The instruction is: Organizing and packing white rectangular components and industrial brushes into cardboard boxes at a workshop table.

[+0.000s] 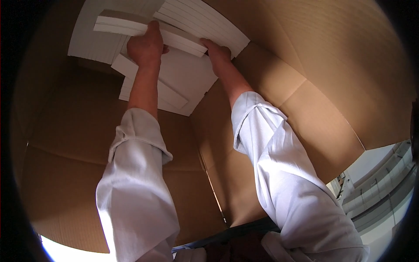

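Deep inside a big cardboard box, I hold a short stack of long, flat white boxes between both hands. My left hand is closed round the stack near its middle, thumb across the top edge. At the stack's right end my right hand grips the corner, with some fingers hidden. Beneath lies a flat white surface, and another long white piece rests at a slant on it, close below my left hand. A row of similar white boxes is packed just beyond the stack.
Tall brown walls of the cardboard box surround both arms. A white panel lies at the far left inside. At the lower right, beyond the box's edge, a pale structure with pipes or beams shows.
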{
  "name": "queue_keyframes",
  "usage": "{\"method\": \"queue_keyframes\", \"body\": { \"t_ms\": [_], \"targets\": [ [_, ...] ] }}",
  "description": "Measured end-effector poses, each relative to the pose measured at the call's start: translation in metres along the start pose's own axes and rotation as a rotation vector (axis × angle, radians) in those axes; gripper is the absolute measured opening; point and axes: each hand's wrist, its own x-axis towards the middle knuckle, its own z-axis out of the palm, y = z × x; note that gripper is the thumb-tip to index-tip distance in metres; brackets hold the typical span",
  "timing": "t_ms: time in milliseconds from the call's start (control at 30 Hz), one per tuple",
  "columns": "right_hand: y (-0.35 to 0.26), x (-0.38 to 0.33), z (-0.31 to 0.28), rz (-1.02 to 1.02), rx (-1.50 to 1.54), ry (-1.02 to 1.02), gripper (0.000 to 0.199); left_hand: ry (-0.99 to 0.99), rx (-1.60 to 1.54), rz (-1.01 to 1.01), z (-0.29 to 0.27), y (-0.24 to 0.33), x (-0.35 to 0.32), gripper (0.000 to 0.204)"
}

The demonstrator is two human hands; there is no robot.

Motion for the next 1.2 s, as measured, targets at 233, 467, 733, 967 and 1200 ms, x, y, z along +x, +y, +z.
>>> {"method": "queue_keyframes", "body": {
  "t_ms": [233, 467, 733, 967, 1200],
  "targets": [
    [-0.010, -0.009, 0.003, 0.070, 0.023, 0.031, 0.065, 0.128, -0.006, -0.001, 0.006, -0.005, -0.003, 0.050],
    [-0.008, 0.000, 0.006, 0.101, 0.040, 0.078, 0.054, 0.119, 0.081, -0.013, 0.014, 0.001, 0.007, 0.054],
    [-0.009, -0.003, 0.009, 0.137, 0.093, 0.093, 0.055, 0.104, 0.094, -0.052, 0.020, 0.009, 0.013, 0.056],
    [0.020, 0.021, 0.016, -0.001, -0.271, 0.108, 0.043, 0.159, 0.048, -0.067, 0.023, -0.038, 0.006, 0.058],
    [0.029, 0.018, 0.022, 0.042, -0.085, 0.044, 0.039, 0.159, -0.103, -0.197, -0.003, -0.019, -0.008, 0.059]
  ]
}}
